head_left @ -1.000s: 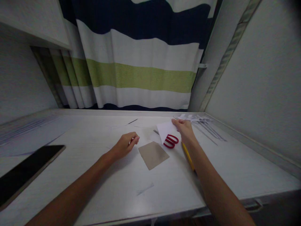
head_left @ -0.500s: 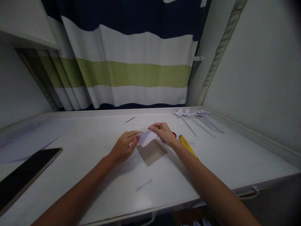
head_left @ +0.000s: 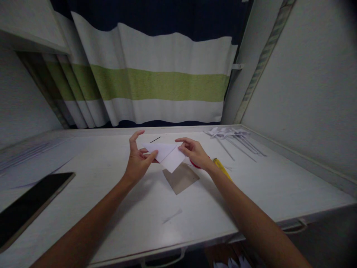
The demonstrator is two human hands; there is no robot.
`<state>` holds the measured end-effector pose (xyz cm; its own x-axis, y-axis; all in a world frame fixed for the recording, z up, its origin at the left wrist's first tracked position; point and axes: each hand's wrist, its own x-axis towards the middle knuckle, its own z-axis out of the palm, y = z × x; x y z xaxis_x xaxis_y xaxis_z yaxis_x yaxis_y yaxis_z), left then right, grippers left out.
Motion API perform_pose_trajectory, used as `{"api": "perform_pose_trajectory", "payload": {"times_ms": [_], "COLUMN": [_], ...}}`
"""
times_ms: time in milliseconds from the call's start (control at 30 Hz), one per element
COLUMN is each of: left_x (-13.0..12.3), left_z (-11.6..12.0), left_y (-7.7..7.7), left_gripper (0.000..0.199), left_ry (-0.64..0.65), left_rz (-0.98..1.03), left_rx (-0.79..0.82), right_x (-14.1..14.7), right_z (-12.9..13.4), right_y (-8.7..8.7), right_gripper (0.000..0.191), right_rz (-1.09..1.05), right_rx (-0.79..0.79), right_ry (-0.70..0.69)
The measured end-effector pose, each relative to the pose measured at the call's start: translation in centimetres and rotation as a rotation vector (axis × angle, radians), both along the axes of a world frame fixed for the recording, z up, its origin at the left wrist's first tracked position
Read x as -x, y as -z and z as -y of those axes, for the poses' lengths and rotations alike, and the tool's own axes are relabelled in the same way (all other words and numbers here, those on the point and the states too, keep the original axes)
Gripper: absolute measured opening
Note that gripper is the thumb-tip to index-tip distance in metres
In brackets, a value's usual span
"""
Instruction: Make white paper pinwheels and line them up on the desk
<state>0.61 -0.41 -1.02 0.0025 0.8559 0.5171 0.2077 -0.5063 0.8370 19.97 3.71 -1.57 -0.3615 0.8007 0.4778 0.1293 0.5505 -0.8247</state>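
A folded white paper (head_left: 170,156) is held up between both hands, with a crease or folded edge running across it. My left hand (head_left: 138,158) grips its left side between thumb and fingers, the index finger raised. At the right corner, my right hand (head_left: 193,150) pinches the paper with thumb and fingertips. Below the paper, a grey-brown square card (head_left: 181,181) lies on the white table (head_left: 125,230). Something red (head_left: 195,164) shows partly beneath my right hand. Beside my right forearm lies a yellow cutter (head_left: 221,168), partly hidden by it.
Several white paper pinwheels on sticks (head_left: 231,134) lie at the back right. A dark tablet (head_left: 36,204) rests at the left, near white paper sheets (head_left: 50,156). Behind the hands is a thin black stick (head_left: 155,140). A striped curtain (head_left: 167,85) hangs behind the table.
The paper is lifted and turned so more of its face shows. My left hand has moved left and up, its index finger now raised.
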Motion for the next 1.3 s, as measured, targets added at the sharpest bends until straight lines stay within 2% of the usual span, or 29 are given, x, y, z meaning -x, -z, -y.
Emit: {"api": "perform_pose_trajectory", "payload": {"times_ms": [67, 167, 200, 267, 433, 533, 700, 800, 900, 967, 1067, 1167, 1300], "left_x": [0.5, 1.4, 1.6, 1.9, 2.1, 1.6, 0.5, 0.2, 0.2, 0.4, 0.9, 1.2, 1.5], "left_z": [-0.1, -0.4, -0.5, -0.7, -0.9, -0.5, -0.1, -0.2, -0.4, -0.6, -0.8, -1.1, -1.2], "left_y": [0.0, -0.3, -0.5, -0.8, -1.0, -0.9, -0.1, 0.4, 0.7, 0.8, 0.7, 0.5, 0.1], "left_gripper": [0.059, 0.021, 0.016, 0.017, 0.019, 0.022, 0.021, 0.021, 0.026, 0.031, 0.036, 0.038, 0.039], "left_ry": [0.016, 0.075, 0.111, 0.213, 0.492, 0.516, 0.472, 0.443, 0.4, 0.378, 0.338, 0.275, 0.11], "left_rz": [-0.132, -0.411, -0.477, -0.561, -0.648, -0.593, -0.482, -0.427, -0.346, -0.287, -0.248, -0.27, -0.35], "left_rx": [-0.036, -0.162, -0.195, -0.197, 0.01, 0.048, 0.132, 0.104, 0.07, 0.095, 0.113, 0.095, 0.075], "right_x": [-0.3, -0.9, -1.0, -1.2, -1.2, -1.1, -0.9, -0.8, -1.1, -1.6, -2.9, -3.9, -3.9], "right_z": [0.0, 0.1, 0.2, 0.4, 1.1, 1.6, 1.8, 1.4, 0.7, 0.2, -0.3, -0.4, -0.4], "right_y": [-0.2, -0.4, -0.5, -0.7, -1.3, -1.7, -1.9, -1.7, -1.2, -0.8, 0.1, 1.1, 1.7], "right_gripper": [0.023, 0.013, 0.012, 0.011, 0.008, 0.007, 0.006, 0.007, 0.012, 0.018, 0.022, 0.018, 0.016], "right_rz": [0.052, 0.178, 0.205, 0.228, 0.234, 0.239, 0.204, 0.211, 0.299, 0.47, 0.889, 1.055, 1.047], "right_rx": [-0.033, -0.061, -0.069, -0.087, -0.109, -0.116, -0.097, -0.117, -0.176, -0.184, -0.022, 0.129, 0.168], "right_ry": [0.0, -0.07, -0.096, -0.129, -0.197, -0.226, -0.231, -0.148, 0.053, 0.279, 0.549, 0.569, 0.54]}}
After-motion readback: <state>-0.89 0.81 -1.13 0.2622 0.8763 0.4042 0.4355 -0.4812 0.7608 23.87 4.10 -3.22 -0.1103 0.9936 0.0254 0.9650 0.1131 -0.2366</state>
